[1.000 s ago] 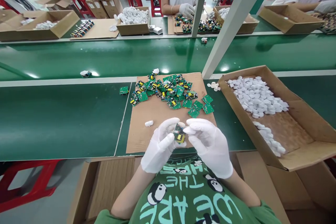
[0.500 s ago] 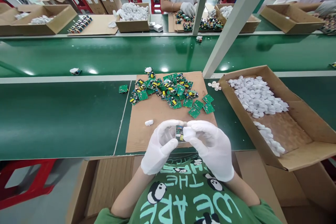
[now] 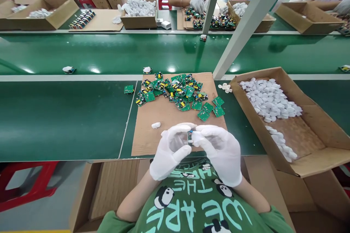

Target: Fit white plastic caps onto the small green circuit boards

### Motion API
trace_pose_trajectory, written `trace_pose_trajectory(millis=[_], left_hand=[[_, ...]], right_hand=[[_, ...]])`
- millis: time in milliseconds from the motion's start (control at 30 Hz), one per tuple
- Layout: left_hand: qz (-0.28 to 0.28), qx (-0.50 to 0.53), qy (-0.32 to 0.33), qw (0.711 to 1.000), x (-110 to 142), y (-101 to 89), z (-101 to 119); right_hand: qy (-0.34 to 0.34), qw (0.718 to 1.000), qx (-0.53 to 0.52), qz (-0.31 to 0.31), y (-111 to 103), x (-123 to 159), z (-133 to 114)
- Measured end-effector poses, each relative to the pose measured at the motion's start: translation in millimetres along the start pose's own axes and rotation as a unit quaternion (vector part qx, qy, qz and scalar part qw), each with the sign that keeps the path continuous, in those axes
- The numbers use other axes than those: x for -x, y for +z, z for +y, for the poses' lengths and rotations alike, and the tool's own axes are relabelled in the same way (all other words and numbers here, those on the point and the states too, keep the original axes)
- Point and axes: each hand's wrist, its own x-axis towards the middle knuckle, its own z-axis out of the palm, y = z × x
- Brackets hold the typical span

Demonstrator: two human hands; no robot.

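My left hand (image 3: 170, 153), in a white glove, is closed on a small circuit board (image 3: 189, 137) held on edge just above the near edge of a cardboard sheet (image 3: 149, 142). My right hand (image 3: 222, 154), also gloved, meets it from the right. Its fingers pinch a small white disc against the board, mostly covered by the glove. Beyond the hands lies a pile of green circuit boards (image 3: 177, 91) with yellow and black parts. One crumpled white piece (image 3: 156, 125) rests on the sheet to the left of my hands.
To the right stands a tilted cardboard box (image 3: 308, 131) with many white discs (image 3: 269, 98). A slanted metal post (image 3: 240, 25) rises behind the sheet. Across the green conveyor belt (image 3: 109, 52), which carries several boards with white pieces, a gloved co-worker (image 3: 197, 4) handles components.
The board between my hands has turned so that less of its face shows, and both hands have shifted slightly. Boards with white pieces on the belt have moved left.
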Motion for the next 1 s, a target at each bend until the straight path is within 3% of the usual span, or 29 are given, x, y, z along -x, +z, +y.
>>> trace_pose_trajectory(millis=[100,267,400,567,833,1000], left_hand=[[0.01,0.03,-0.039,0.999,1.2,4.2,4.3],[0.023,0.079,-0.084,0.993,1.1,6.9,11.9],[-0.013,0.016,-0.138,0.99,-3.4,-2.5,17.4],[-0.115,-0.054,-0.271,0.954,-8.2,-3.4,26.0],[-0.077,-0.028,-0.254,0.964,-5.5,4.2,23.1],[-0.138,-0.008,-0.237,0.962,-7.2,8.7,29.1]], right_hand=[[-0.098,0.993,0.049,-0.031,-4.4,-2.7,10.7],[-0.268,0.947,0.153,-0.085,-13.3,-12.3,16.6],[-0.312,0.907,0.26,-0.111,-22.3,-16.0,5.2],[-0.352,0.862,0.307,-0.197,-25.2,-19.6,-4.3],[-0.379,0.88,0.178,-0.223,-19.1,-26.0,10.0],[-0.398,0.877,0.184,-0.194,-19.2,-22.3,10.5]])
